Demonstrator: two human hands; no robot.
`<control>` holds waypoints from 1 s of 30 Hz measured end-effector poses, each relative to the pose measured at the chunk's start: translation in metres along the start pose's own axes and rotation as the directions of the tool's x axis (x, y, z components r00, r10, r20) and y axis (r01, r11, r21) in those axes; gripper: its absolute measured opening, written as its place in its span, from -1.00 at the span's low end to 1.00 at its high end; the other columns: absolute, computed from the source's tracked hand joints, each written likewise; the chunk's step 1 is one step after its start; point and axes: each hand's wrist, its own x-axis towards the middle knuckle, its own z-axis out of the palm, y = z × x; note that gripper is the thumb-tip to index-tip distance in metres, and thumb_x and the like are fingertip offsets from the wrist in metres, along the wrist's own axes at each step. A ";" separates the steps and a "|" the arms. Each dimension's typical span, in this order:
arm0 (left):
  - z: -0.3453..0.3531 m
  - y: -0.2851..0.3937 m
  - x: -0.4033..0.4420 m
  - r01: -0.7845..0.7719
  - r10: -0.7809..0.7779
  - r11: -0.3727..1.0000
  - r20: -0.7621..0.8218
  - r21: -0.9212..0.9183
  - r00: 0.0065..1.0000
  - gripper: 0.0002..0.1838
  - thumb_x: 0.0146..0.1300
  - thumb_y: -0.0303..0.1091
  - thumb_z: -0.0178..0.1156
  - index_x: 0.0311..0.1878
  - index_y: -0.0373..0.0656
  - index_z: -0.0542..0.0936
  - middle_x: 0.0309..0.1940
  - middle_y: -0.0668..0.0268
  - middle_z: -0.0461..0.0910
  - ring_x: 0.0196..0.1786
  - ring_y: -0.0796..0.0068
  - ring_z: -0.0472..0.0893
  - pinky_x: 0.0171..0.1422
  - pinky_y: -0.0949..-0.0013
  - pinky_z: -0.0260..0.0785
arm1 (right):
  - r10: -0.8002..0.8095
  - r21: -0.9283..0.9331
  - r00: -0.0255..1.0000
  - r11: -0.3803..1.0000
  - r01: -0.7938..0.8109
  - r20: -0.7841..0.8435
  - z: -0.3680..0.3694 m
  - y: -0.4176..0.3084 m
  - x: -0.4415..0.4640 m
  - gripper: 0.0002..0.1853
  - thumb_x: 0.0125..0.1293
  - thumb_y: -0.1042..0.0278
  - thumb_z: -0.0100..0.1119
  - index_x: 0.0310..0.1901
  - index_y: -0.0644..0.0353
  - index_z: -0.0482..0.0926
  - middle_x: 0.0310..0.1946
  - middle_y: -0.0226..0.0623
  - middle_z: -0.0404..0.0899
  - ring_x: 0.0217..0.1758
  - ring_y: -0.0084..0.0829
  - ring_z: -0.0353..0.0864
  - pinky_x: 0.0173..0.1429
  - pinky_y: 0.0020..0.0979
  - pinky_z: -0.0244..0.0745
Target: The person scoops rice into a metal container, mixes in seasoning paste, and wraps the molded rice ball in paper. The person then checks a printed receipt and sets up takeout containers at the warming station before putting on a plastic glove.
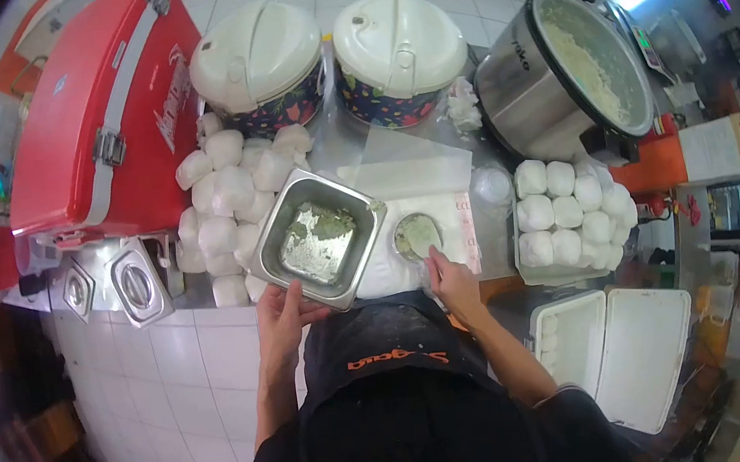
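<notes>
My left hand [287, 312] grips the near-left corner of a square steel pan [358, 238], which is tilted. A green, crumbly food [322, 223] clings to the pan's bottom. Closed around a handle, my right hand [453, 280] holds a spoon [426, 232] over a small round dish [402, 243] with greenish food in it. Under the dish lies white paper or plastic sheeting [385, 271] with red print at its right edge. White wrapped bundles [232, 190] are piled just left of the pan.
Two lidded pots [400, 42] and a red cooler [79, 111] stand behind. At right are an open rice cooker [519, 78], a tray of white bundles [566, 210] and a white foam box [571, 311]. Steel lids [139, 282] lie left. A clear cup [489, 184] stands nearby.
</notes>
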 end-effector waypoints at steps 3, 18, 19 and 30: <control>-0.006 -0.001 0.005 0.013 -0.017 0.998 0.068 0.058 0.998 -0.62 0.56 -0.26 0.05 0.25 -0.34 0.42 -0.11 0.00 0.70 -0.19 0.25 0.78 -0.15 0.37 0.72 | -0.091 0.145 0.996 0.986 0.087 0.018 -0.009 0.025 0.016 -0.66 0.47 0.19 0.13 0.10 0.22 0.68 -0.18 0.08 0.71 -0.21 0.04 0.74 -0.12 -0.17 0.60; -0.036 -0.003 -0.012 -0.053 0.058 0.997 0.093 -0.055 0.994 -0.63 0.55 -0.31 0.06 0.24 -0.38 0.42 -0.11 0.00 0.69 -0.30 0.31 0.76 -0.22 0.38 0.72 | -0.265 0.243 0.964 0.934 0.261 -0.018 -0.017 0.010 0.013 -0.66 0.48 0.18 0.12 0.11 0.20 0.65 -0.44 -0.10 0.71 -0.47 -0.41 0.60 -0.30 -0.31 0.48; -0.039 -0.003 -0.013 -0.062 0.067 0.996 0.085 -0.064 0.994 -0.63 0.55 -0.31 0.06 0.24 -0.38 0.42 -0.11 0.00 0.69 -0.30 0.31 0.76 -0.22 0.38 0.72 | -0.278 0.240 0.960 0.931 0.274 -0.017 -0.035 0.006 0.020 -0.66 0.48 0.18 0.12 0.11 0.20 0.65 -0.44 -0.10 0.71 -0.47 -0.41 0.60 -0.30 -0.31 0.48; -0.097 -0.007 -0.057 -0.018 0.019 0.996 -0.014 0.086 1.000 -0.67 0.53 -0.30 0.07 0.18 -0.35 0.49 -0.18 0.09 0.68 -0.32 0.36 0.73 -0.21 0.36 0.68 | -0.373 0.294 0.865 0.914 0.280 0.335 -0.077 -0.253 -0.033 -0.68 0.39 0.30 0.21 0.10 0.20 0.46 -0.58 -0.28 0.54 -0.51 -0.39 0.50 -0.33 -0.30 0.39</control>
